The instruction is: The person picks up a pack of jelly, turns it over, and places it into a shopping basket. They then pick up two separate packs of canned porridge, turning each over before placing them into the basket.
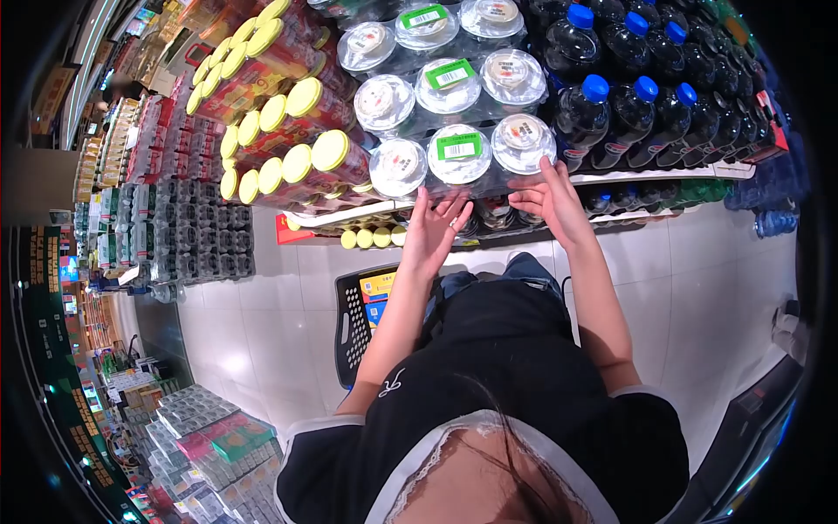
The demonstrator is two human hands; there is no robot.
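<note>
Both of my hands reach to the front edge of a shelf that bears shrink-wrapped packs of round clear-lidded containers (459,154). Below the front left lid is my left hand (436,229), palm up with its fingers apart. My right hand (552,203) is at the front right corner of the same pack, fingers spread, the thumb or a fingertip near the right lid. Green barcode labels (449,75) lie on the middle lids. Whether either hand touches the wrap is hard to tell.
Yellow-lidded bottles (330,152) stand left of the packs, blue-capped dark bottles (595,89) right. A black basket (351,323) is on the floor by my left forearm. Stacked drink packs (205,229) stand far left, boxed goods (205,437) lower left.
</note>
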